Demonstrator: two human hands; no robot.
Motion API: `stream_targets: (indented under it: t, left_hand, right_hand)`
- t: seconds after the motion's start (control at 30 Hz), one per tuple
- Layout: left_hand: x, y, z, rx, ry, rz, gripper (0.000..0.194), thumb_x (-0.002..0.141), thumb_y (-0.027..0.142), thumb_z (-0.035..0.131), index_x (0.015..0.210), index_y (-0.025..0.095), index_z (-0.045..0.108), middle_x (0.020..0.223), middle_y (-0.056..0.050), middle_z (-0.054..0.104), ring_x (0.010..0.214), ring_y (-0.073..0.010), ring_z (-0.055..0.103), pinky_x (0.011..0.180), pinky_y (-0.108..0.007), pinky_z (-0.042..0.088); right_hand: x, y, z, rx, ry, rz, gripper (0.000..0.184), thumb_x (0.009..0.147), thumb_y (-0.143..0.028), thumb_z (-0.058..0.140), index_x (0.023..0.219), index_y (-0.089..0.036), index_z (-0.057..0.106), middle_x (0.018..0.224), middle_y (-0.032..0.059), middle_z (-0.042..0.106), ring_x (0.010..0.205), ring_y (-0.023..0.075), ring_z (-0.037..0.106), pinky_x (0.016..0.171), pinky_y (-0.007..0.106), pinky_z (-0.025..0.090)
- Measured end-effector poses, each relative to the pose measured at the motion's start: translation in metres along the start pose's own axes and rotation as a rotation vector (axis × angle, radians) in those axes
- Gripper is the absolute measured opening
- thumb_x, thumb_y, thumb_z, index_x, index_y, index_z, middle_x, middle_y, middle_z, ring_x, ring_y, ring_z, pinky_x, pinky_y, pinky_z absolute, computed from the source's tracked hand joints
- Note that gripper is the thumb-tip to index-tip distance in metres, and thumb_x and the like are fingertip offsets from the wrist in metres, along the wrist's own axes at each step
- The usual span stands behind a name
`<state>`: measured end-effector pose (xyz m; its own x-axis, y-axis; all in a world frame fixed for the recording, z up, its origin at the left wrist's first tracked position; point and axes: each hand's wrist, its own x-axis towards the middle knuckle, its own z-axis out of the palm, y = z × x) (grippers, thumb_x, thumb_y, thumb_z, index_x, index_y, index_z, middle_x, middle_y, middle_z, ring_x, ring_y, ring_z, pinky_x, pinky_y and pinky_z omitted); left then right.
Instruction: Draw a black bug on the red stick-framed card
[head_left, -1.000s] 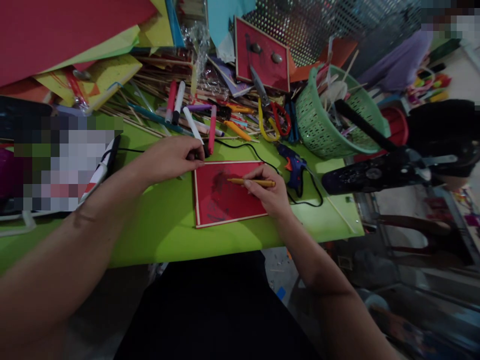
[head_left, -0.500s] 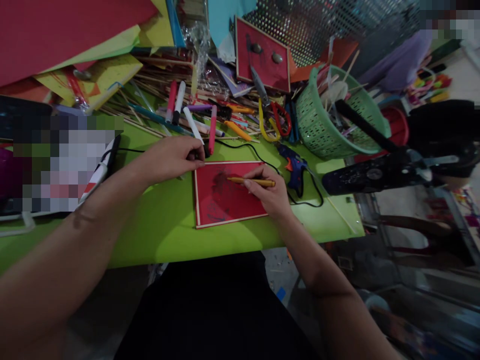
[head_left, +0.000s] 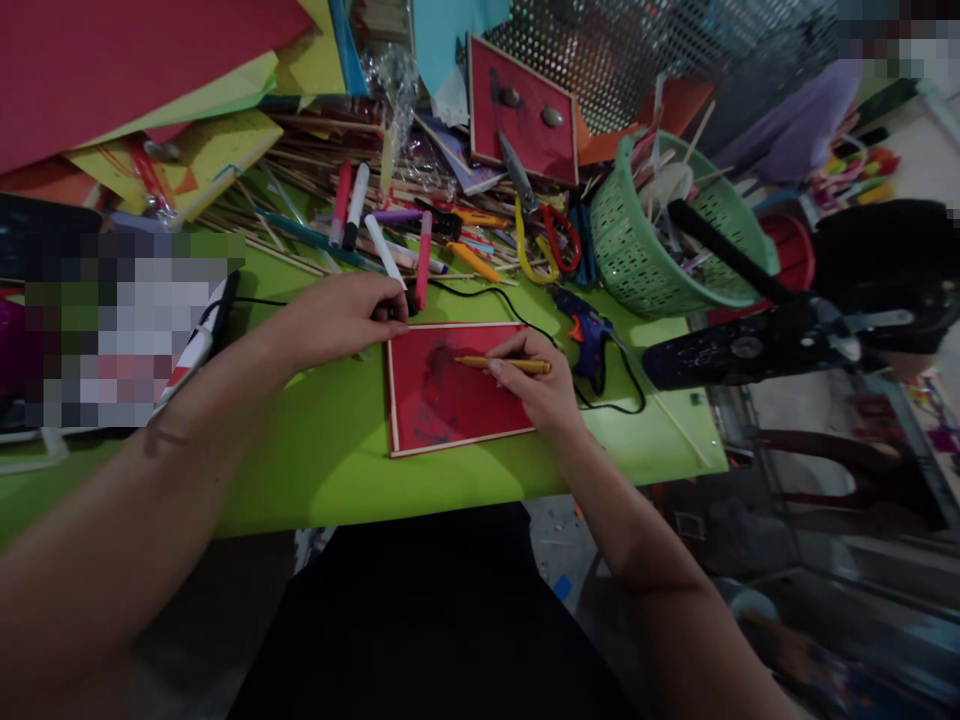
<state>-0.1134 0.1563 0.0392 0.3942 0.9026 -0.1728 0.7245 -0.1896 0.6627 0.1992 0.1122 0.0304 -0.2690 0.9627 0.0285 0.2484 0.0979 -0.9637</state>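
Hardly anything has moved since the earlier frame beyond a very slight shift of our view, so we judge the work little further along. Largest is the bright green table point(head_left: 300, 480) spread before us. Towards its far right stands a pale green perforated basket point(head_left: 637, 260), filled with mixed odds and ends. Nearer us, a red rectangular panel point(head_left: 484, 412) with a pale raised border lies flat on the table, bearing dark smudgy marks point(head_left: 441, 368). Our left hand point(head_left: 352, 310) is at its far left corner, fingers curled; we cannot tell whether they grip anything. Our right hand point(head_left: 541, 388) is over the panel's right side. Just right of it lies a blue glue gun point(head_left: 595, 345). Smallest comes a slim ochre pen point(head_left: 475, 361), pinched in that right hand, tip at the marks; whether it touches, we cannot be sure.
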Motion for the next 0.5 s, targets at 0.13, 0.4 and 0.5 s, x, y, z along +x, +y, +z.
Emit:
stream_targets:
  t: [0.13,0.4,0.5]
  left_hand:
    - [0.0003,0.0008,-0.0004,-0.002,0.003,-0.004,0.022,0.09,0.042,0.069,0.097,0.022,0.074,0.084,-0.004,0.072,0.079,-0.0222,0.062,0.075,-0.036,0.042]
    - [-0.0003,-0.0003,-0.0002,0.018,0.012,0.012,0.024,0.092,0.042,0.068,0.101,0.021,0.077,0.087,-0.005,0.074,0.081,-0.023,0.065,0.076,-0.035,0.044]
    - [0.0003,-0.0012,0.0,0.011,0.02,0.012,0.024,0.091,0.041,0.069,0.1,0.021,0.077,0.086,-0.005,0.074,0.08,-0.0223,0.065,0.076,-0.034,0.044]
  right_hand:
    - [0.0003,-0.0022,-0.0006,-0.005,-0.008,-0.005,0.03,0.09,-0.049,0.09,0.092,-0.024,0.073,0.077,-0.0029,0.068,0.065,0.0139,0.055,0.063,0.032,0.045]
    - [0.0013,-0.0029,0.0006,-0.039,0.034,0.017,0.027,0.087,-0.046,0.088,0.09,-0.024,0.073,0.078,-0.0025,0.07,0.067,0.0138,0.057,0.064,0.031,0.046]
    - [0.0011,-0.0026,0.0015,-0.03,0.05,0.004,0.024,0.087,-0.044,0.086,0.089,-0.024,0.073,0.077,-0.0022,0.07,0.068,0.0141,0.058,0.063,0.031,0.045]
